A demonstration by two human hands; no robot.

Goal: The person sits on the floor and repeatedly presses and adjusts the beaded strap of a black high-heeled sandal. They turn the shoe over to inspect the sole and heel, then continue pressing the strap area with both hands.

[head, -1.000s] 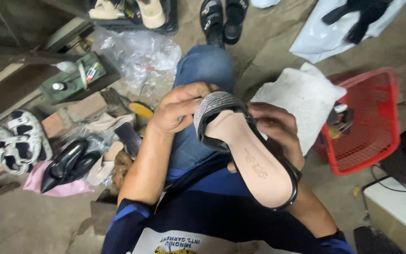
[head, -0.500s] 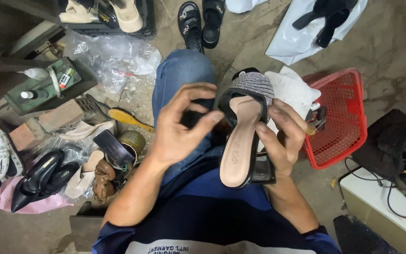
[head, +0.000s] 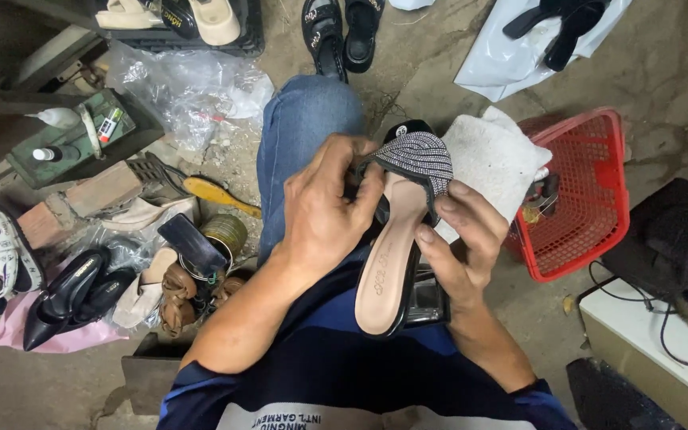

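I look down on a concrete floor [head: 439,87] crowded with footwear, and I work from my lap, over the blue-jeaned knee [head: 308,127]. To the right a red plastic basket [head: 591,199] stands on the floor, with a white cloth [head: 491,159] lying between it and my work. Far ahead sits a pair of black sandals [head: 342,32]; to the left lie black pointed heels [head: 69,295], a yellow-handled brush [head: 220,195] and a green tray with small bottles [head: 81,143].

The thing in hand is a slide sandal [head: 396,255] with a beige insole, black sole and a glittering grey strap [head: 416,159], held toe away from me above my lap. My right hand [head: 463,247] is curled about its right edge, thumb on the insole, fingers underneath, carrying the weight. My left hand [head: 324,215] is closed in a pinch at the left end of the strap, where it meets the sole; I cannot see the fingertips' exact hold behind the strap.

To do this well, I judge the right hand should keep the sole steady and level while the left works the strap joint with small, firm pressure. Pulling too hard could tear the strap from the sole. Keeping the joint turned toward my eyes lets me check the seam.
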